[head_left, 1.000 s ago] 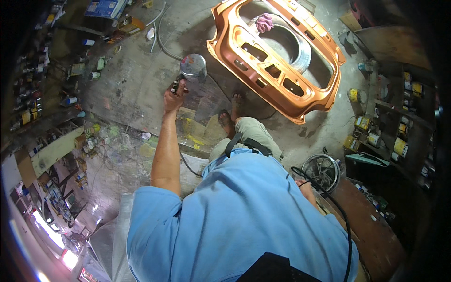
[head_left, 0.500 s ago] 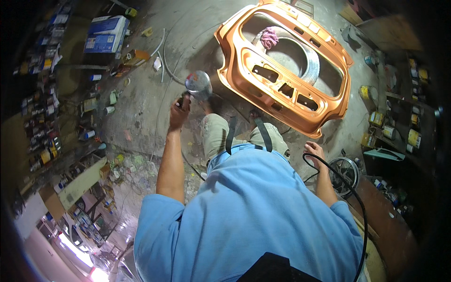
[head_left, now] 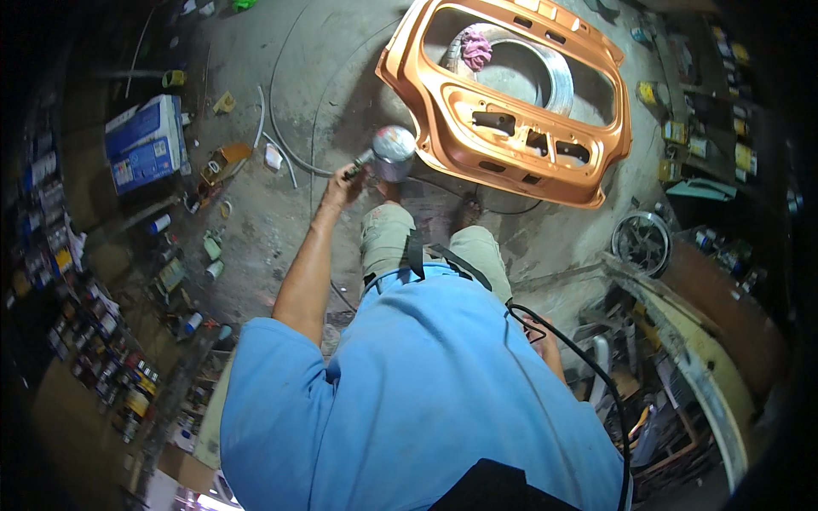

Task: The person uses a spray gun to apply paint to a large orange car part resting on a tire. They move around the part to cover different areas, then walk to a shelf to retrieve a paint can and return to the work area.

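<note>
My left hand point(head_left: 342, 186) is stretched out ahead of me, closed round the handle of a paint spray gun point(head_left: 361, 165). The gun's silver round cup point(head_left: 394, 155) sits in front of my knees, close to the near left edge of an orange car tailgate panel point(head_left: 464, 143). My right hand point(head_left: 533, 330) is low at my right hip beside a black cable point(head_left: 569, 339); shirt and cable hide most of its fingers, so its grip does not show.
Beneath the panel's window opening lies a pale ring point(head_left: 558, 78) with a pink cloth point(head_left: 476, 49) on it. A hose point(head_left: 274, 102) curves over the floor at left. A blue-and-white box point(head_left: 145, 146) and a wheel point(head_left: 642, 244) flank me. Shelves of cans line both sides.
My left hand has brought the spray gun right, nearer the panel. My right hand has dropped back to my hip, partly out of sight. My view has turned.
</note>
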Action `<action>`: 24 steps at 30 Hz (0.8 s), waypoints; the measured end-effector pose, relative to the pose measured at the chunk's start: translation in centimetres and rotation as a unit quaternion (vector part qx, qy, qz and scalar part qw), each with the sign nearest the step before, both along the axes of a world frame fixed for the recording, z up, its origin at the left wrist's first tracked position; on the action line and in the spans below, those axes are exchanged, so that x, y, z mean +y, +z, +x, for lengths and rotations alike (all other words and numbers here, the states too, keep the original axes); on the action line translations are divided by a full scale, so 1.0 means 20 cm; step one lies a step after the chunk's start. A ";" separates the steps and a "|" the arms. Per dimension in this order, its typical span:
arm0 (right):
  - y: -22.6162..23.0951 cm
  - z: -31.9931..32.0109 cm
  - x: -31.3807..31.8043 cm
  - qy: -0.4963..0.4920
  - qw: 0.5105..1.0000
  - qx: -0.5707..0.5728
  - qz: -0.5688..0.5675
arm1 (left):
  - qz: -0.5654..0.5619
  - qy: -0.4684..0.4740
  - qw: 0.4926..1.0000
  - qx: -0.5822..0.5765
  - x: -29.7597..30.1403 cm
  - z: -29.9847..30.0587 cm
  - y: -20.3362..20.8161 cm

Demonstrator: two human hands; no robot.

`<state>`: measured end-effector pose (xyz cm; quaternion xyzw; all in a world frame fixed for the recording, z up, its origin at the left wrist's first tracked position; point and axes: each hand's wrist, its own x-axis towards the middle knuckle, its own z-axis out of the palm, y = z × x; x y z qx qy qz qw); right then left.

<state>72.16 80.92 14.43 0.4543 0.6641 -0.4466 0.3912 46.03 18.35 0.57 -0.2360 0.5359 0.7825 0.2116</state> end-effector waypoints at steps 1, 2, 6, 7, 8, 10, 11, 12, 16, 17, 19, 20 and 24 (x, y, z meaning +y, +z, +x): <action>0.00 0.06 -0.09 0.024 0.999 -0.011 0.027 | -0.094 -0.110 0.989 -0.015 -0.01 0.01 0.05; 0.01 0.10 -0.18 0.053 0.995 -0.039 0.079 | -0.187 -0.217 0.957 -0.033 -0.02 0.01 0.11; -0.05 -0.06 -0.45 0.166 0.971 0.002 0.170 | -0.243 -0.282 0.922 0.107 0.01 -0.06 0.39; -0.11 -0.17 -0.51 0.186 0.965 0.068 0.175 | -0.297 -0.312 0.891 0.141 0.00 -0.11 0.44; -0.16 -0.27 -0.56 0.208 0.953 0.134 0.177 | -0.348 -0.341 0.856 0.171 -0.02 -0.13 0.48; -0.34 -0.54 -0.73 0.199 0.940 0.193 0.201 | -0.375 -0.307 0.827 0.283 -0.03 -0.26 0.52; -0.42 -0.68 -0.82 0.216 0.913 0.293 0.181 | -0.387 -0.303 0.811 0.318 -0.06 -0.31 0.53; -0.49 -0.81 -0.91 0.254 0.883 0.362 0.158 | -0.394 -0.297 0.792 0.359 -0.09 -0.33 0.55; -0.68 -1.47 -1.38 0.058 0.958 0.281 -0.025 | -0.372 -0.395 0.766 0.344 -0.18 -0.58 0.55; -0.71 -1.63 -1.48 0.020 0.959 0.280 -0.049 | -0.349 -0.410 0.772 0.339 -0.20 -0.63 0.54; -0.80 -1.92 -1.68 -0.060 0.962 0.247 -0.095 | -0.305 -0.424 0.780 0.345 -0.23 -0.75 0.49; -0.86 -2.08 -1.75 -0.096 0.959 0.233 -0.132 | -0.274 -0.420 0.793 0.346 -0.24 -0.81 0.45; -1.19 -2.52 -2.05 -0.152 0.959 0.168 -0.172 | -0.248 -0.427 0.814 0.307 -0.33 -1.00 0.27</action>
